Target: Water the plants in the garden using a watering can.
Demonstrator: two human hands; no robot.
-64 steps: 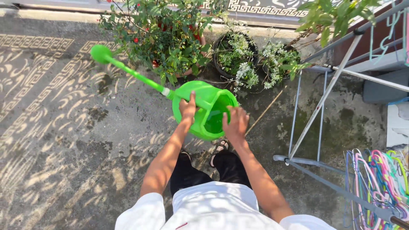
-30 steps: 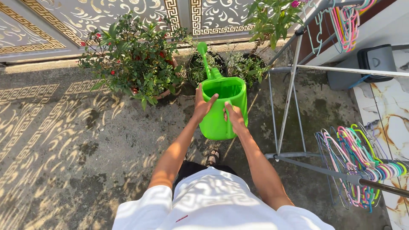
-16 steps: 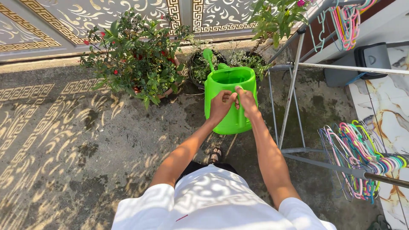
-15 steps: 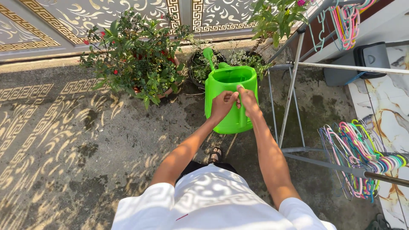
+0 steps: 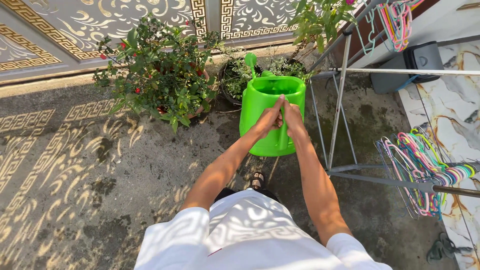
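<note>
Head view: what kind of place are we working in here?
Most likely a home's outdoor yard by a gate: potted plants on a concrete floor, a patterned metal gate, and a drying rack hung with hangers.

Glossy plastic watering can [image 5: 265, 117] — rough concrete floor [image 5: 100, 170]

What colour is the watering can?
Bright green; the watering can shows plainly in the head view.
</note>
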